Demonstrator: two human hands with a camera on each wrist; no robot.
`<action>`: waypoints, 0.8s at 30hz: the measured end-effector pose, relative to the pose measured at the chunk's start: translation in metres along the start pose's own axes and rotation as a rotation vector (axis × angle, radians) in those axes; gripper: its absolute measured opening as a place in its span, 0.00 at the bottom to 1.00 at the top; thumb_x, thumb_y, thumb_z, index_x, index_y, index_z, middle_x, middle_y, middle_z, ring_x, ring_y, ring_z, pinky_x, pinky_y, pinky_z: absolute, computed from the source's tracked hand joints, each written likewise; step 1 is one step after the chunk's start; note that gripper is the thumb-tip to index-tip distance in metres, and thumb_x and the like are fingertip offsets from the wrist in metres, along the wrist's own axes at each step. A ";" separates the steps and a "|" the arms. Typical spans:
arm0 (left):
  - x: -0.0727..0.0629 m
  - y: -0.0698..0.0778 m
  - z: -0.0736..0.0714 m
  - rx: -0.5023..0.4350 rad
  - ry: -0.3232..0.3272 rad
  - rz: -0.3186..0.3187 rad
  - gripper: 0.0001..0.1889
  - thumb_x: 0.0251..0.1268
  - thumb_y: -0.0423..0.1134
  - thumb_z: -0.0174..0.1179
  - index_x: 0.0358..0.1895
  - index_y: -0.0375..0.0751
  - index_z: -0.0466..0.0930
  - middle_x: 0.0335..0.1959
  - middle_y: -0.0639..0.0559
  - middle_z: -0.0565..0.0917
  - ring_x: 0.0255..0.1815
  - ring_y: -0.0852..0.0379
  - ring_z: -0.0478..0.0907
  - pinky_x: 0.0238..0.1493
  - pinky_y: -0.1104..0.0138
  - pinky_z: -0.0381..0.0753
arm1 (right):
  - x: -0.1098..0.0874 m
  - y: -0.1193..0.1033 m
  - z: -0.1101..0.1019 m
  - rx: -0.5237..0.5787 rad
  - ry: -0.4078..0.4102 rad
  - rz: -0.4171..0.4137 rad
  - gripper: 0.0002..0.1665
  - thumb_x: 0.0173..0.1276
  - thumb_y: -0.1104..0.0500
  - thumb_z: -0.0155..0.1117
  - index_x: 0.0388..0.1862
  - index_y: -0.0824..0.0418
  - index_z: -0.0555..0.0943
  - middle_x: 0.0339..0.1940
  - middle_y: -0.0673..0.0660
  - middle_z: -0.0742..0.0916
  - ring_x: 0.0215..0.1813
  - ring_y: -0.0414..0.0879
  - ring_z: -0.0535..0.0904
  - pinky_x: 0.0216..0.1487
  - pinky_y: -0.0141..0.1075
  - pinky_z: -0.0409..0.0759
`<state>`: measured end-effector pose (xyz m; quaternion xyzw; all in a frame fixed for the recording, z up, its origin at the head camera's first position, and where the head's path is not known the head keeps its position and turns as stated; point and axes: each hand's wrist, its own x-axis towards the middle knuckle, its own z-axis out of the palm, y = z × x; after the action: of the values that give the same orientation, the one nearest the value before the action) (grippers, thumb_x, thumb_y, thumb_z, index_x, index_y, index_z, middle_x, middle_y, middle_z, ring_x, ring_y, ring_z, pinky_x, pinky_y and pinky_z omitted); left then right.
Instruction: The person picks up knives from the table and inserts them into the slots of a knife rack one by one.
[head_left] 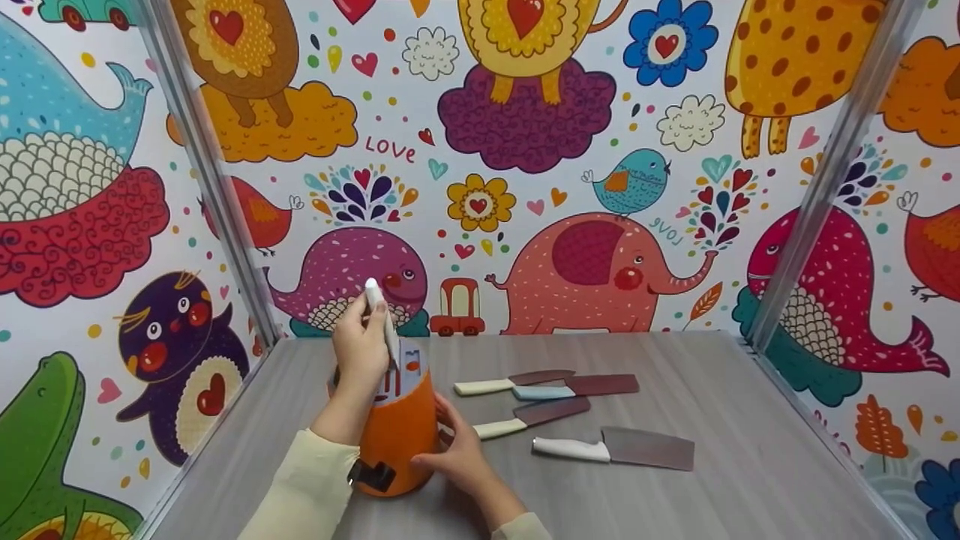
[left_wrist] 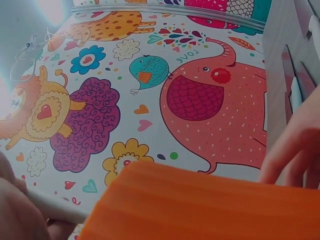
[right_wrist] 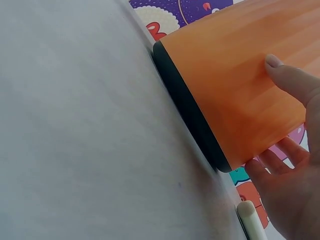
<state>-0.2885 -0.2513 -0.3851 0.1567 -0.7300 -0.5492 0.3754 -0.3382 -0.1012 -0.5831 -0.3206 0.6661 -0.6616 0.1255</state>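
An orange knife block [head_left: 405, 431] with a dark base stands upright at the left of the table. Above its slotted top, my left hand [head_left: 360, 345] pinches a white-handled knife [head_left: 374, 291], blade pointing down at the slots. Part of that blade is hidden by the hand and the block. My right hand [head_left: 463, 456] steadies the block low on its right side; in the right wrist view its thumb [right_wrist: 290, 80] lies across the orange wall and the fingers reach round the other side. The left wrist view shows the white handle [left_wrist: 60, 207] beside the block's rim.
Right of the block lie a cream-handled knife [head_left: 484, 387], a blue-handled knife [head_left: 544, 392], another cream-handled knife [head_left: 501, 428] and a white-handled cleaver [head_left: 649, 448]. Patterned walls with metal corner posts [head_left: 806, 180] enclose the wood-grain table [head_left: 600, 502].
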 end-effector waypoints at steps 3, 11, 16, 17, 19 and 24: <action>-0.001 -0.004 0.001 0.019 -0.041 -0.017 0.21 0.87 0.39 0.51 0.74 0.36 0.76 0.52 0.32 0.88 0.52 0.43 0.86 0.60 0.50 0.86 | 0.000 0.000 0.000 -0.002 0.006 0.005 0.59 0.58 0.51 0.87 0.84 0.50 0.64 0.79 0.56 0.77 0.77 0.57 0.74 0.79 0.60 0.72; -0.002 -0.012 0.003 0.050 -0.087 -0.043 0.22 0.86 0.38 0.52 0.75 0.36 0.74 0.53 0.33 0.88 0.54 0.41 0.86 0.63 0.45 0.85 | 0.000 0.002 0.004 -0.022 0.027 0.004 0.59 0.57 0.53 0.88 0.83 0.51 0.66 0.77 0.57 0.79 0.76 0.57 0.76 0.77 0.60 0.75; 0.002 -0.011 0.005 0.081 -0.103 -0.048 0.23 0.87 0.39 0.52 0.76 0.36 0.73 0.53 0.33 0.89 0.53 0.41 0.87 0.61 0.46 0.86 | 0.001 0.004 0.005 -0.040 0.038 -0.036 0.58 0.56 0.51 0.88 0.82 0.52 0.68 0.76 0.58 0.80 0.74 0.57 0.77 0.74 0.59 0.78; 0.003 -0.010 0.005 0.091 -0.109 -0.050 0.23 0.87 0.39 0.51 0.76 0.36 0.73 0.53 0.33 0.89 0.53 0.42 0.87 0.61 0.46 0.86 | 0.001 0.004 0.004 -0.041 0.039 -0.045 0.58 0.56 0.52 0.88 0.82 0.53 0.68 0.75 0.59 0.80 0.74 0.58 0.77 0.74 0.59 0.78; 0.005 -0.009 0.005 0.104 -0.131 -0.061 0.23 0.87 0.40 0.51 0.77 0.36 0.72 0.53 0.34 0.88 0.53 0.42 0.87 0.61 0.47 0.85 | 0.001 0.004 0.004 -0.046 0.041 -0.054 0.58 0.56 0.53 0.88 0.82 0.55 0.67 0.75 0.60 0.80 0.74 0.58 0.77 0.73 0.58 0.79; 0.009 -0.009 0.001 0.121 -0.198 -0.077 0.23 0.88 0.42 0.50 0.76 0.38 0.73 0.53 0.35 0.88 0.53 0.44 0.86 0.59 0.49 0.84 | 0.002 0.002 0.004 -0.040 0.038 -0.032 0.57 0.57 0.56 0.88 0.82 0.57 0.67 0.76 0.61 0.79 0.74 0.59 0.77 0.74 0.57 0.78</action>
<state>-0.2969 -0.2599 -0.3900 0.1519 -0.7888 -0.5308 0.2700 -0.3381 -0.1061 -0.5852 -0.3208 0.6762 -0.6562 0.0958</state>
